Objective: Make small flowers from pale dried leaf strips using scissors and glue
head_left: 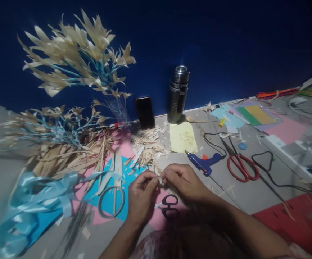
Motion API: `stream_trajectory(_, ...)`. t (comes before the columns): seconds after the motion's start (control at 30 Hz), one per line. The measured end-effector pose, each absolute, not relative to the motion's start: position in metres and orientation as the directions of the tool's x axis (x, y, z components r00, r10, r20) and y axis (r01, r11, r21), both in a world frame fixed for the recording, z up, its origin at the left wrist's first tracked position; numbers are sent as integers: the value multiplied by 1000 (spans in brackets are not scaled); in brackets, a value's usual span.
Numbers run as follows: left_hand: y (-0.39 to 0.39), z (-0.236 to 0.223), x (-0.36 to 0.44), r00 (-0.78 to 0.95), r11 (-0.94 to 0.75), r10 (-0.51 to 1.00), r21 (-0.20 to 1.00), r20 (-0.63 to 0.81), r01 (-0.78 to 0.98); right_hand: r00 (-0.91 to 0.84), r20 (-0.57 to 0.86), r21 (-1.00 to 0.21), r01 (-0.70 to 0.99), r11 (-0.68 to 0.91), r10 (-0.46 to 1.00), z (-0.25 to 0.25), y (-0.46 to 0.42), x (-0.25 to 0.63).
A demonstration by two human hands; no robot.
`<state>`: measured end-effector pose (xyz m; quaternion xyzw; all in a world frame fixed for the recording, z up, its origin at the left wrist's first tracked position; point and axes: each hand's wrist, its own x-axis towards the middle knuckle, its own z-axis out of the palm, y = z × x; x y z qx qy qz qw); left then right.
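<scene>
- Two hands are close together, with the fingertips almost meeting above the pink paper (158, 219).
- Left hand (143, 196) has the thumb and the index finger pressed together, and the other fingers are curled.
- Right hand (181, 180) is also bent inward, with its thumb and index finger brought together. If something thin is between the fingertips, it is too small to tell.
- Just below the hands lie the black-handled scissors (169, 203), flat on the pink paper, with the handles to the right.
- To the left of the left hand, a grey ring (100, 204) rests partly over the blue paper (123, 212); further left is a loose heap of light-blue ribbon (46, 187).
- Beyond the fingers are many pale scraps (152, 147), and near them the yellow sheet (182, 136).
- To the right of this sheet are the blue glue gun (206, 163), its nozzle toward the upper left, and the red-handled scissors (236, 156).
- Farther away, by the dark blue wall (226, 43), a phone (145, 113) leans and a metal bottle (177, 95) stands upright.
- Pale artificial-looking flowers (91, 46) with blue stems rise at the far left.
</scene>
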<state>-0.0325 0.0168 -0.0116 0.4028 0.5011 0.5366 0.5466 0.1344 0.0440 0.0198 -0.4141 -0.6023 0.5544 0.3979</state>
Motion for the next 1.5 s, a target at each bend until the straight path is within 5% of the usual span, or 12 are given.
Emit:
stream_trajectory(0.1,17,-6,-34,-134,-30,990,999,33,19,-454,-213,-930,-178,-322,865,12,41,133)
stream_trajectory(0.17,18,-5,-34,-156,-104,980,988,121,114,-485,-260,-871,-256,-420,835,6,39,132)
stream_trajectory(0.43,17,0,-28,-162,-263,937,931,309,253,-566,-324,-676,-421,-604,758,-4,37,128)
stream_trajectory(0.6,18,0,-27,-263,-100,955,983,138,152,-527,-319,-697,-433,-572,788,-9,33,123)
stream_trajectory(0.7,20,-4,-25,-266,114,952,981,-154,-159,-339,-315,-851,-312,-422,887,-7,31,120)
stream_trajectory(0.8,18,-9,-22,-170,184,951,913,-259,-363,-171,-305,-928,-166,-333,937,-2,31,118)
stream_trajectory(1.03,12,-8,-15,-172,221,943,922,-286,-319,-68,-211,-968,-125,-218,975,-3,34,113)
stream_trajectory(1.27,20,14,-7,-222,305,900,907,-374,-291,-93,-87,-993,86,-79,992,-5,31,125)
stream_trajectory(1.4,29,18,-7,-195,328,895,889,-400,-320,-104,163,-876,442,192,981,0,35,187)
stream_trajectory(1.5,38,17,-6,-154,325,902,870,-403,-371,-125,255,-584,771,255,959,-5,43,241)
